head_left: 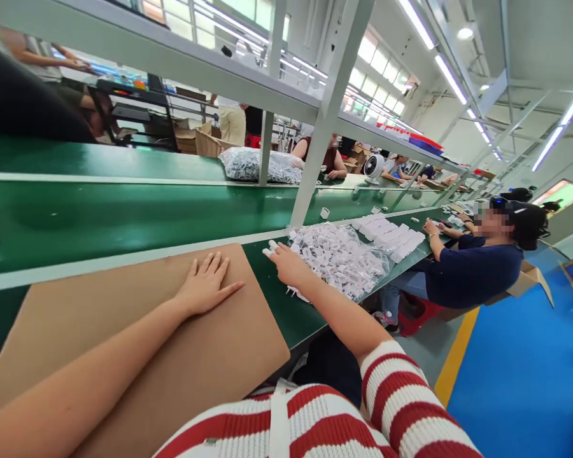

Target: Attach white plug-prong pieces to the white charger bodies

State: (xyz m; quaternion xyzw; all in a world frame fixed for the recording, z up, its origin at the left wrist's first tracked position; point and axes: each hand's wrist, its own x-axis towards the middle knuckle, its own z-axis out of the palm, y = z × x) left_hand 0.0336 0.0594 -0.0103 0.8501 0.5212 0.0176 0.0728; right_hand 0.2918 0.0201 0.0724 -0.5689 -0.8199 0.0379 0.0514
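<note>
My left hand (205, 284) lies flat, fingers spread, on a brown cardboard sheet (138, 356) on the green bench. My right hand (286, 262) reaches to the edge of a clear plastic bag of small white parts (339, 257). Its fingers curl around a small white piece (268, 249) at the fingertips. Rows of white parts (391, 236) lie beyond the bag.
A green conveyor belt (100, 210) runs behind the bench under a grey frame post (325, 121). Another bag of parts (258, 164) sits across the belt. A person in dark blue (468, 270) works at the right. Blue floor (520, 375) lies to the right.
</note>
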